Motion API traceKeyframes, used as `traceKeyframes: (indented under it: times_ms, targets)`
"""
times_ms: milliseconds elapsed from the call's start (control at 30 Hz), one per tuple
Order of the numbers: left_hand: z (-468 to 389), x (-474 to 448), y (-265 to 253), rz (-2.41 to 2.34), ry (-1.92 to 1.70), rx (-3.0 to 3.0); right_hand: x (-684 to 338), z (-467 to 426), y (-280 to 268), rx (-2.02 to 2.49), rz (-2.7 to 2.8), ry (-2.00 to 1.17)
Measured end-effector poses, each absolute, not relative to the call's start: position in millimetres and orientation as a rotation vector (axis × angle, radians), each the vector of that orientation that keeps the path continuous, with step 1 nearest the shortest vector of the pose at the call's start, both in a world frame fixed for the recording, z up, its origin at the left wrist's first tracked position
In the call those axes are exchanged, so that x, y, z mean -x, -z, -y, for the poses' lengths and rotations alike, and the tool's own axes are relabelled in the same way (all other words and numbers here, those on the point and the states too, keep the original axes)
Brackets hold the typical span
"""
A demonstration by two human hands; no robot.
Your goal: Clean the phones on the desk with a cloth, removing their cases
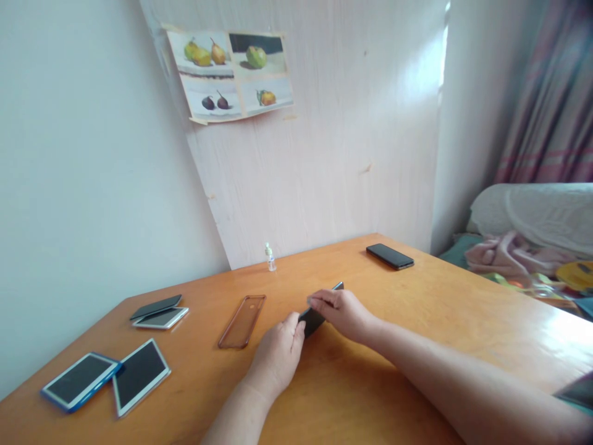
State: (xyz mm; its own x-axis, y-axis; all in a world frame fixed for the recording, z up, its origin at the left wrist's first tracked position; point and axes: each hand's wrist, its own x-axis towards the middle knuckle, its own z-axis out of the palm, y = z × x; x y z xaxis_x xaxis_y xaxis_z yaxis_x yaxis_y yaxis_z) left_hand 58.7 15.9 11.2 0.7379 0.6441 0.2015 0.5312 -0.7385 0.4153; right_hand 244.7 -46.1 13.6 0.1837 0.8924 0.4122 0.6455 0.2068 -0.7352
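Left hand grips the near end of the phone; right hand pinches its edge — phone tilted over the table, right of the case. Possible drop — should the left grip slacken under right-hand pull.

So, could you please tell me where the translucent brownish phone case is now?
In the head view, the case lies on the orange wooden table, left of centre, left of the left hand and nearer than the small clear bottle.
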Motion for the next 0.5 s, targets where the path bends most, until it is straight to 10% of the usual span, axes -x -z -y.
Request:
traceKeyframes:
  times_ms: [500]
  targets:
    - [-14.7, -57.9, -12.2, -0.851, -0.52, -2.578, -223.7, 52.9, -12.5, 1.403, 1.645, -0.412]
